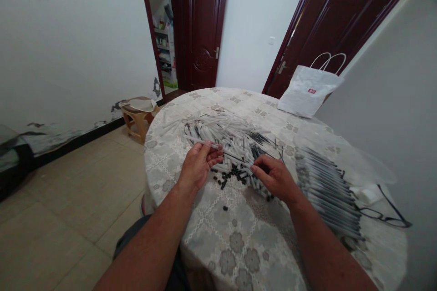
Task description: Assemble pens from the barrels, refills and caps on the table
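The left hand (198,163) is partly curled, its thumb and fingers pinching a white tube (200,140), while the right hand (275,175) is nearly closed, thumb against forefinger on the end of a thin dark rod (235,158). The rod spans the gap between the hands; whether it enters the tube is too blurred to tell. Taking that gap as the centre of the dial, black caps (235,175) lie scattered at 6 o'clock, with a lone cap (225,208) further out. A loose pile of tubes (218,122) spreads from 10 to 12 o'clock, and loose rods (258,137) lie at 1. Between 3 and 4 o'clock is a neat row of filled tubes (327,191), then glasses (385,218). A white bag (309,93) stands at 2 on the cloth-covered worktop (280,254). Beyond its edge, a stool (138,123) stands near 10.
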`<state>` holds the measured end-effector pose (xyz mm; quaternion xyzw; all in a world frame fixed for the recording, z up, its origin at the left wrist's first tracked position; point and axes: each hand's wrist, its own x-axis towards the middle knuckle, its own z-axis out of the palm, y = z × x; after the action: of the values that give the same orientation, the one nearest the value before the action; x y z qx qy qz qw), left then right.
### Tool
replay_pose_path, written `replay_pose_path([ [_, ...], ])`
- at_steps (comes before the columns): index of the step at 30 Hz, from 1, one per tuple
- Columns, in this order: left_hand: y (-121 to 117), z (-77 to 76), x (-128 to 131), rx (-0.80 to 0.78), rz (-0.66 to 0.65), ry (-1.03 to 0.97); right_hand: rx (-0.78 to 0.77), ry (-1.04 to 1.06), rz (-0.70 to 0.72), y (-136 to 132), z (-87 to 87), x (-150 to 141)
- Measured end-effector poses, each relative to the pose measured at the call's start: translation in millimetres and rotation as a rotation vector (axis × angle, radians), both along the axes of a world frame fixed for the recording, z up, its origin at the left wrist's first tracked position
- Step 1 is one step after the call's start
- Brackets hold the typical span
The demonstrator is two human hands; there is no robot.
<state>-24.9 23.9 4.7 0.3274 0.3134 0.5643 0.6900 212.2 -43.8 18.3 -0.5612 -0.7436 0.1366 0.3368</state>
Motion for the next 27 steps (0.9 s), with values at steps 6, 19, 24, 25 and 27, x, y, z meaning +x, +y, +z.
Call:
replay_pose_path([
  [6,-0.3,0.4,-0.3,0.004,-0.005,-0.018,0.001,0.009,0.006,-0.8,-0.2,4.2],
  [19,-14.0,-5.7,12.4,0.024,-0.280,0.142,-0.040,0.103,0.061,0.2,-9.7,-12.5],
  [24,-26.8,-6.1,19.2,-0.055,-0.528,0.058,-0.029,0.247,0.101,-2.1,-20.7,-22.7],
  [25,-27.6,-5.2,19.1,-0.063,-0.544,0.034,-0.033,0.284,0.103,-2.9,-21.9,-22.9],
  [27,-26.7,-3.0,17.3,-0.080,-0.557,-0.020,-0.049,0.351,0.122,-4.7,-21.7,-22.6],
])
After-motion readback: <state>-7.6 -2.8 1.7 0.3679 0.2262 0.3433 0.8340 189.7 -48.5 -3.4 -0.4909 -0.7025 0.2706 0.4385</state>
